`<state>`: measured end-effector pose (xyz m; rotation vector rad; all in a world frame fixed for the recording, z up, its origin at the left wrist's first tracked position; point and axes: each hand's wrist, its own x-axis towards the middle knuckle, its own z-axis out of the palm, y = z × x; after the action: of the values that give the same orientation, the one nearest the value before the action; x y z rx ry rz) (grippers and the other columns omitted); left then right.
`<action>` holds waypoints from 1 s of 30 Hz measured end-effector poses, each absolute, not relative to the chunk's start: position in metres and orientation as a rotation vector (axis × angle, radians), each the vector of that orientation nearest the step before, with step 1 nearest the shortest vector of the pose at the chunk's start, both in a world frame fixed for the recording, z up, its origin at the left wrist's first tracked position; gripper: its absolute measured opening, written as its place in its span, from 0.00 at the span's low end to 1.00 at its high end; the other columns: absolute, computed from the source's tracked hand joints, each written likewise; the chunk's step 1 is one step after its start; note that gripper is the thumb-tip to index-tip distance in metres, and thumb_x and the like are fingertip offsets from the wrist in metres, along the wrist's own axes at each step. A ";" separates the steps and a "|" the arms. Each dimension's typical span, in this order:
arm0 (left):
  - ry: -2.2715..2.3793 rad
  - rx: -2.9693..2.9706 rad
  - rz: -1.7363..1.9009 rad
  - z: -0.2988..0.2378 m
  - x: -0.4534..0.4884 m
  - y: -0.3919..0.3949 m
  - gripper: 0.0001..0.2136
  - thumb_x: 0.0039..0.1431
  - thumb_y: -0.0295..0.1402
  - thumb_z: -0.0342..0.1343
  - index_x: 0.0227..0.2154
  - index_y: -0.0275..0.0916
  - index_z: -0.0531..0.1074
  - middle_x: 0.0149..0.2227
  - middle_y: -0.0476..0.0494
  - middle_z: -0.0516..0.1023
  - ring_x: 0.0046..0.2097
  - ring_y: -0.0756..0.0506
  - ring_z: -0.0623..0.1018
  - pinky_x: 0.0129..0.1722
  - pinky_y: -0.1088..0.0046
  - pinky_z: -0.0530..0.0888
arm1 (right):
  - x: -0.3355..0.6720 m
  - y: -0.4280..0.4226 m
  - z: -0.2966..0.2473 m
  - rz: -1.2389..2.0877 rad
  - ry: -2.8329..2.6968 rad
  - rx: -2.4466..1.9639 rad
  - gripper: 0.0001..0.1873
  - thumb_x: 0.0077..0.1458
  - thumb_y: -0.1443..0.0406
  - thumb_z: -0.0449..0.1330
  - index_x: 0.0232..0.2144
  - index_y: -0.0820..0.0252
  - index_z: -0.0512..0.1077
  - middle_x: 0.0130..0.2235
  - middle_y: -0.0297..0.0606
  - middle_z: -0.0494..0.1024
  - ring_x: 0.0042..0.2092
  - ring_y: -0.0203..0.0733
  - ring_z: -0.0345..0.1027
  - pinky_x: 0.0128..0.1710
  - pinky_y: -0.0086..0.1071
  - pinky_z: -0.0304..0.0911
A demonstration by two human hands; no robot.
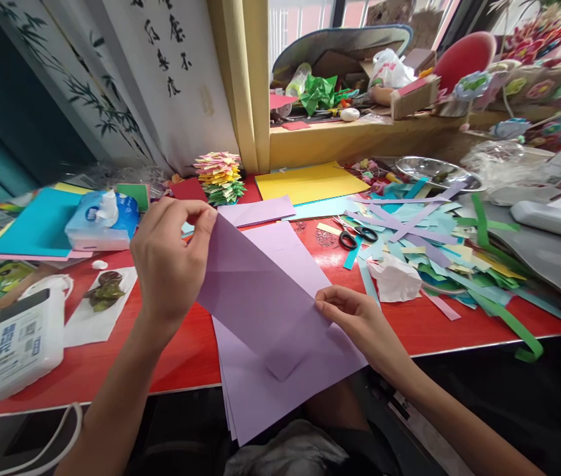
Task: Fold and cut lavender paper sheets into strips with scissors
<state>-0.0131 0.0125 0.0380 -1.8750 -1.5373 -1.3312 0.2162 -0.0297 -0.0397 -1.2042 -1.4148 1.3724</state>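
Between my two hands a piece of purple paper (255,291) is held up at a slant. My left hand (174,258) pinches its upper left corner, raised above the table. At its right edge, lower down, my right hand (352,311) pinches it between thumb and fingers. A faint crease runs across the paper. Beneath it lie several larger purple sheets (270,416), which hang over the table's front edge toward my lap. Just behind them rests a folded purple strip (260,209).
Black-handled scissors (354,237) lie right of the sheets, beside a heap of cut paper strips (424,231) and a crumpled tissue (395,277). Yellow paper (310,184) and a layered paper stack (219,177) stand behind. At left are a tissue pack (102,228) and a white device (22,344).
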 end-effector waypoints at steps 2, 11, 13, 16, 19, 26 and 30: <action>-1.565 -1.845 -1.297 0.040 -0.019 0.013 0.07 0.60 0.36 0.48 0.31 0.43 0.70 0.31 0.49 0.72 0.35 0.48 0.71 0.33 0.67 0.66 | 0.221 -0.033 -0.042 1.404 -1.393 -1.218 0.07 0.52 0.61 0.57 0.26 0.59 0.69 0.28 0.32 0.70 0.32 0.35 0.65 0.33 0.28 0.58; -1.547 -1.653 -1.646 0.052 -0.047 0.019 0.06 0.58 0.34 0.49 0.35 0.43 0.71 0.34 0.50 0.72 0.38 0.47 0.71 0.32 0.66 0.66 | 0.248 -0.030 -0.039 1.307 -1.369 -1.209 0.06 0.53 0.62 0.56 0.26 0.58 0.68 0.29 0.35 0.73 0.34 0.38 0.68 0.38 0.33 0.63; -1.550 -1.706 -1.772 0.054 -0.045 0.022 0.05 0.57 0.34 0.51 0.34 0.44 0.71 0.33 0.51 0.72 0.36 0.48 0.71 0.30 0.67 0.66 | 0.249 -0.019 -0.030 1.229 -1.311 -1.129 0.05 0.53 0.62 0.56 0.29 0.57 0.70 0.32 0.36 0.73 0.37 0.39 0.68 0.41 0.35 0.64; -1.697 -1.948 -1.846 0.055 -0.036 0.028 0.07 0.57 0.37 0.51 0.34 0.41 0.71 0.32 0.52 0.72 0.34 0.49 0.71 0.29 0.70 0.64 | 0.242 0.002 -0.012 1.172 -1.269 -1.005 0.07 0.54 0.62 0.55 0.32 0.57 0.72 0.35 0.37 0.74 0.40 0.39 0.69 0.45 0.37 0.64; -1.889 -2.304 -1.875 0.051 -0.022 0.034 0.07 0.54 0.38 0.54 0.31 0.40 0.71 0.27 0.52 0.71 0.29 0.52 0.69 0.25 0.75 0.64 | 0.224 0.019 0.006 1.219 -1.343 -0.926 0.08 0.53 0.62 0.56 0.33 0.58 0.73 0.38 0.38 0.74 0.42 0.39 0.68 0.46 0.37 0.63; -1.828 -2.514 -1.639 0.053 0.007 0.032 0.08 0.55 0.38 0.52 0.29 0.39 0.71 0.31 0.48 0.74 0.31 0.50 0.72 0.27 0.76 0.67 | 0.180 0.033 0.039 1.282 -1.590 -0.839 0.12 0.53 0.59 0.56 0.34 0.60 0.74 0.36 0.37 0.75 0.39 0.38 0.67 0.41 0.34 0.63; -1.584 -2.326 -1.546 0.069 0.009 0.026 0.06 0.56 0.34 0.52 0.30 0.40 0.71 0.31 0.50 0.75 0.32 0.50 0.72 0.31 0.75 0.67 | 0.172 0.033 0.064 1.211 -1.632 -0.794 0.11 0.53 0.60 0.56 0.32 0.61 0.73 0.32 0.36 0.74 0.34 0.35 0.66 0.34 0.30 0.62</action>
<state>0.0094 0.0263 0.0689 -2.3263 -1.5836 -1.5457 0.1720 0.0331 0.0636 -0.7944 -1.6317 1.2106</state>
